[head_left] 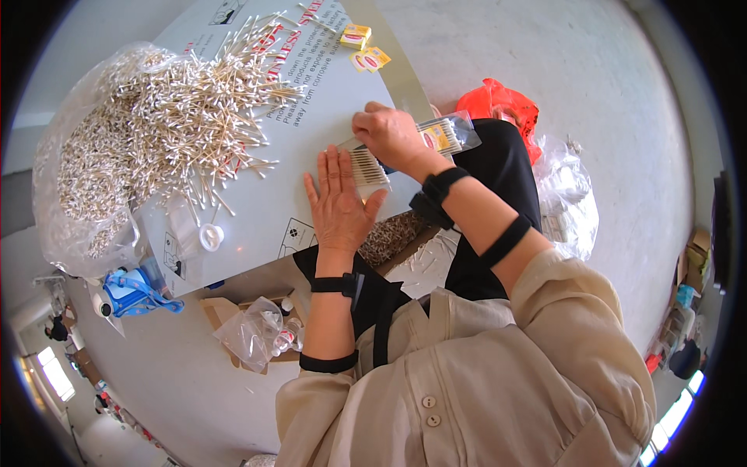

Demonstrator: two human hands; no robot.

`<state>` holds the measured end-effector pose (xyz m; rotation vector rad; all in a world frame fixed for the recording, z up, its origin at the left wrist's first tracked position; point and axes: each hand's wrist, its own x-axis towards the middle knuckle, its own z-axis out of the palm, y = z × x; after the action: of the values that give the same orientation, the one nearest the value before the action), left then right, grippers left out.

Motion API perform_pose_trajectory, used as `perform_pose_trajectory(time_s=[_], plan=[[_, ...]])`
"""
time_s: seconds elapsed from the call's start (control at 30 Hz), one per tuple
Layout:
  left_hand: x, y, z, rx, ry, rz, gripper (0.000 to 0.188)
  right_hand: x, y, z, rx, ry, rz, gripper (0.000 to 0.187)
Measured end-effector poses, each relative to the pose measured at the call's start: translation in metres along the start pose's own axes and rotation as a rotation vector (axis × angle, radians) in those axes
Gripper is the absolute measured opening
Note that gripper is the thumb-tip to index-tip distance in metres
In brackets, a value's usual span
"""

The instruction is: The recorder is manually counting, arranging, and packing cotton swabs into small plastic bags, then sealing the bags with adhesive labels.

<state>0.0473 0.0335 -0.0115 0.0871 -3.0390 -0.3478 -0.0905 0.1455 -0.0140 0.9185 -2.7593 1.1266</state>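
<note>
My left hand [340, 204] lies flat on the grey table sheet [268, 206], fingers stretched out and thumb apart. Against its fingertips and thumb is a neat row of cotton swabs [367, 168]. My right hand [389, 136] is curled closed just beyond that row; whatever its fingers grip is hidden. Under the right wrist, at the table's right edge, rests a clear plastic packet [464, 132] of cotton swabs with a yellow label card [436, 138]. Farther left, a big heap of loose cotton swabs [179, 117] spills out of a clear plastic bag [48, 198].
Small yellow cards [369, 59] and a yellow stack [355, 36] lie at the far edge. A roll of clear tape [211, 237] sits near the front left. On the floor are a red bag [502, 105], a clear bag [566, 198] and a cardboard box [226, 311].
</note>
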Motion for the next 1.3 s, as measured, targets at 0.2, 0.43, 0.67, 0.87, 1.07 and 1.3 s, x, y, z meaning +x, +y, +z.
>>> perform_pose_trajectory(time_s=[0.2, 0.43, 0.67, 0.87, 1.07, 1.3], plan=[[-0.001, -0.005, 0.005, 0.044, 0.016, 0.02, 0.073, 0.023, 0.004, -0.017, -0.054, 0.012, -0.082, 0.01], [-0.002, -0.007, 0.006, 0.014, 0.015, 0.008, 0.069, -0.065, -0.013, -0.043, -0.277, -0.201, -0.429, 0.048], [0.002, -0.003, 0.003, 0.018, -0.011, 0.001, 0.07, -0.069, -0.006, -0.028, -0.306, -0.209, -0.434, 0.051], [-0.002, 0.007, 0.003, 0.009, -0.021, -0.011, 0.073, -0.062, 0.011, -0.029, -0.335, -0.197, -0.471, 0.047], [-0.001, 0.028, 0.009, -0.031, -0.035, -0.029, 0.078, -0.06, 0.028, -0.04, -0.34, -0.209, -0.497, 0.051], [0.004, 0.044, 0.014, -0.06, -0.027, -0.013, 0.08, -0.065, 0.034, -0.062, -0.431, -0.231, -0.49, 0.055]])
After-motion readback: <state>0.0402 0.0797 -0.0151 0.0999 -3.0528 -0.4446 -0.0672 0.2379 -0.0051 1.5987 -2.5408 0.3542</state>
